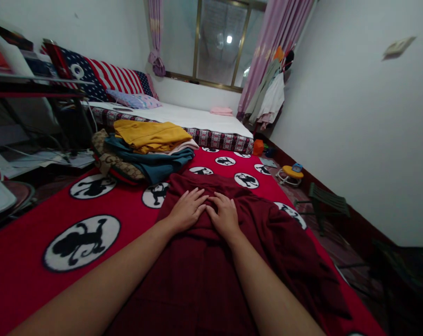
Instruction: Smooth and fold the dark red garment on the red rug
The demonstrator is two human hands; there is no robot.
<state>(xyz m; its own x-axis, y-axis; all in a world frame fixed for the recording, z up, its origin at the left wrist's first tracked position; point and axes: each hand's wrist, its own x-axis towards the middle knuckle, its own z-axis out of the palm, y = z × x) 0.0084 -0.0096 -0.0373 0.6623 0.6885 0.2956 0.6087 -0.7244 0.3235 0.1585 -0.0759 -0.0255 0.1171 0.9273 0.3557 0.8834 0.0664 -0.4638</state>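
A dark maroon garment [197, 284] is spread over the red blanket [134, 233], with creases in its upper part and along its right side. Flat on the upper part of this cloth lies my left hand [187, 210], fingers stretched toward the right. Close beside it my right hand [225, 213] also rests palm down, its fingers extended and nearly touching the left ones. Neither hand grips anything. Beyond my left hand sits a pile of clothes, a mustard yellow garment [155, 135] on top of a teal one [158, 163].
A patterned brown bag [123, 165] leans by the clothes pile. Farther off is a low bed [190, 114] under the window. A cluttered desk [32, 81] stands at left. Along the right wall are a yellow stool [291, 172] and a dark green folding stool [326, 200].
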